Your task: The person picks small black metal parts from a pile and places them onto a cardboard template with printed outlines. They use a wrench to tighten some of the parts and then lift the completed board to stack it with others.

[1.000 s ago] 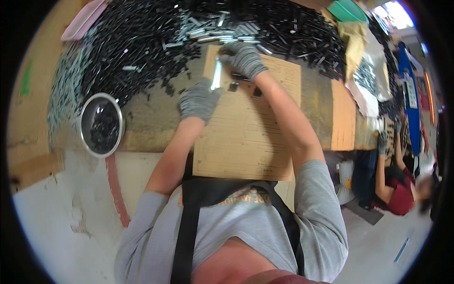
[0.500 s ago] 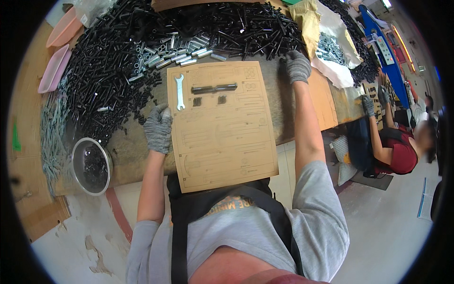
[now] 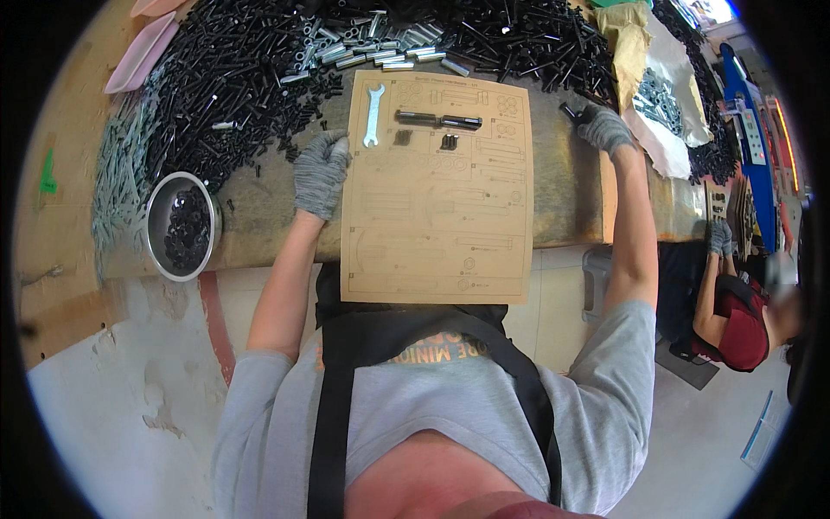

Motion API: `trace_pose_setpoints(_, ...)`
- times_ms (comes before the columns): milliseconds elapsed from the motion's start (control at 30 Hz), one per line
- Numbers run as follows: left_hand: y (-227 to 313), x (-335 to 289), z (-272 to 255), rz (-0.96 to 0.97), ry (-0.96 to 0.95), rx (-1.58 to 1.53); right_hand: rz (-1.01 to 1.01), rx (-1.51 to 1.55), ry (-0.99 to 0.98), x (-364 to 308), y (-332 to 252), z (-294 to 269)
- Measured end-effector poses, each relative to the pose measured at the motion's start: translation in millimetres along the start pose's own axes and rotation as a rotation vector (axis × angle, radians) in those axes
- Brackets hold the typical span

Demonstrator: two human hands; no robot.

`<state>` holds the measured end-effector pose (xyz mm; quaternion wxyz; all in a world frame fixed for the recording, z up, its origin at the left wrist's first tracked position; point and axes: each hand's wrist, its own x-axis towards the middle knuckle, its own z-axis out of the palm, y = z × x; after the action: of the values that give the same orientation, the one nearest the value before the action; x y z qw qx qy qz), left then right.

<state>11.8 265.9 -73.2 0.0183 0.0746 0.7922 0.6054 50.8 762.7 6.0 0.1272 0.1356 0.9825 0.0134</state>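
Observation:
A brown card sheet (image 3: 432,208) with printed hardware outlines lies in front of me, overhanging the near table edge. My left hand (image 3: 320,177), in a grey knit glove, is closed at the sheet's left edge. On the sheet are an open-ended wrench (image 3: 373,116), two long black bolts (image 3: 438,119) end to end, and two small groups of short black screws (image 3: 449,142). To the right of the sheet, my gloved right hand (image 3: 605,131) is closed, with a black bolt (image 3: 568,111) sticking out at its fingertips; the rest of the bolt is hidden.
Heaps of black bolts (image 3: 246,86) and silver sleeves (image 3: 380,58) cover the back. A metal bowl (image 3: 213,233) of black parts stands left, near a pink tray (image 3: 143,54). Torn paper wrapping (image 3: 628,43) holds silver screws at right. A co-worker (image 3: 735,320) sits far right.
My right hand has drawn back from the black bolt heap, and a bolt now shows at its fingertips. My left hand stays at the sheet's edge. The whole view has shifted.

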Motion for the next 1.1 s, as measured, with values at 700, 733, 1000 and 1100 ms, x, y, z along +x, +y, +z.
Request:
trace_pose_setpoints(700,100,24,124,0.493,-0.664,0.64,-0.317,0.866,0.389,-103,-145,29)
trace_pose_setpoints(733,104,27,134,0.455,-0.749,0.742,-0.259,1.004,0.372,-105,-151,39)
trace_pose_setpoints(1000,101,20,155,0.509,-0.768,0.926,-0.076,0.66,0.479,-119,-128,70)
trace_pose_setpoints(1100,93,20,155,0.528,-0.737,0.844,-0.095,0.726,0.476,-120,-123,71)
